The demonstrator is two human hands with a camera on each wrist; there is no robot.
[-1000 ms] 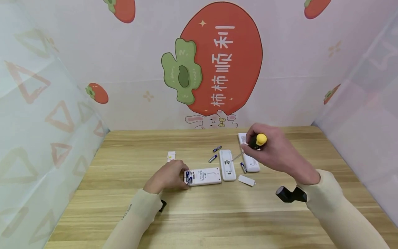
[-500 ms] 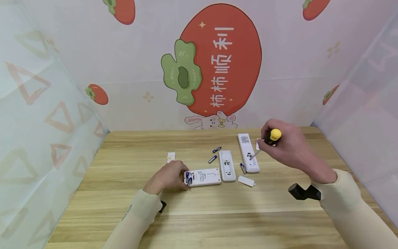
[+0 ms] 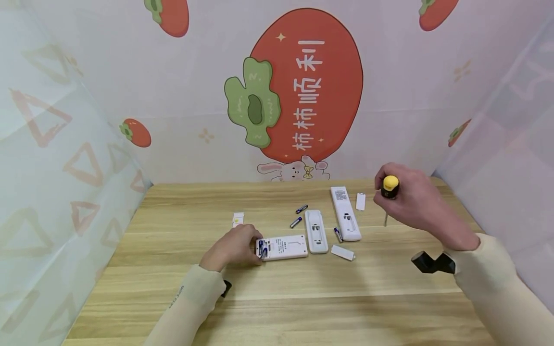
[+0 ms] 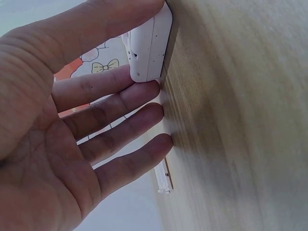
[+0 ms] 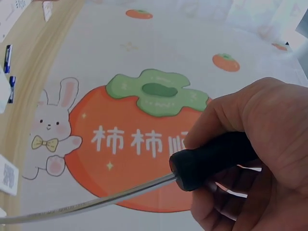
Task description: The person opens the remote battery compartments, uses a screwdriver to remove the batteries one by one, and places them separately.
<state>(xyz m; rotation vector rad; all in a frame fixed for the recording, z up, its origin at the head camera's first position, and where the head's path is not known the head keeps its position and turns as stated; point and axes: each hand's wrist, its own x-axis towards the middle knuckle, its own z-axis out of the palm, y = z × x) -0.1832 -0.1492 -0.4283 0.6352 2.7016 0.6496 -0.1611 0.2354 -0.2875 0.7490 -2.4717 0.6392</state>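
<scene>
My left hand (image 3: pixel 237 244) holds the left end of a white boxy device (image 3: pixel 287 246), thumb on one side and fingers on the other. The device lies on the table, its printed back up and its battery bay uncovered, with batteries (image 3: pixel 262 248) at that end, one tilted. My right hand (image 3: pixel 417 199) grips a screwdriver (image 3: pixel 391 185) with a yellow-and-black handle, shaft pointing down, above the table's right side. In the right wrist view the metal shaft (image 5: pixel 120 196) runs left, touching nothing visible. Two white remote controls (image 3: pixel 316 231) lie between the hands, their battery bays uncovered.
Loose blue-and-silver batteries (image 3: pixel 296 222) lie around the remotes. One battery cover (image 3: pixel 360 202) sits right of the farther remote, another cover (image 3: pixel 343 252) in front. A small white piece with a yellow dot (image 3: pixel 238 218) lies behind my left hand. A printed backdrop (image 3: pixel 195 154) borders the table.
My right hand has carried the screwdriver rightward, its tip passing from near the middle remote over the right remote to beyond it. My left hand has stayed at the device.
</scene>
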